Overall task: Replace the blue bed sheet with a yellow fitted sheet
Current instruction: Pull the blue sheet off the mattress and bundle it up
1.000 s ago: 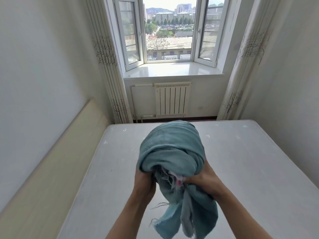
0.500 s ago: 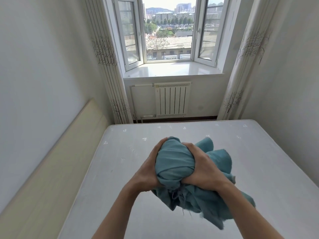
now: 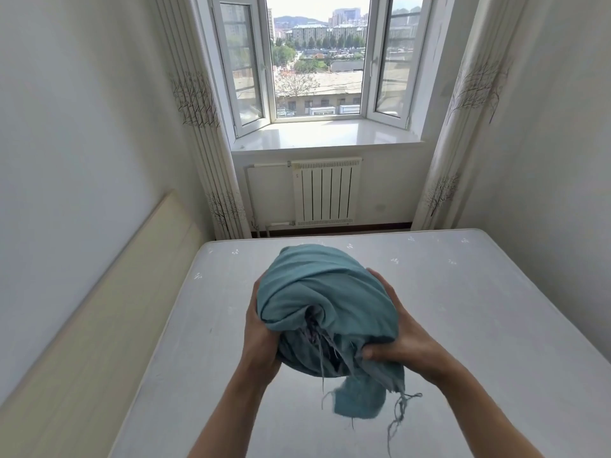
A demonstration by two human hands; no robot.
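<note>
Two hands held the balled blue bed sheet [image 3: 325, 309] above the bare mattress [image 3: 463, 309]: your left hand [image 3: 259, 338] cupped its side, fingers curled round it, and your right hand [image 3: 401, 338] pinched the frayed edge. That loose tail hung free and could have dragged the bundle undone. No yellow fitted sheet showed. Beyond, the open window [image 3: 317, 61] could have caught a careless toss.

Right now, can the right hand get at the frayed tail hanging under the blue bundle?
Probably not: the right hand grips the blue sheet, as does the left hand. The frayed tail hangs unobstructed below.
</note>
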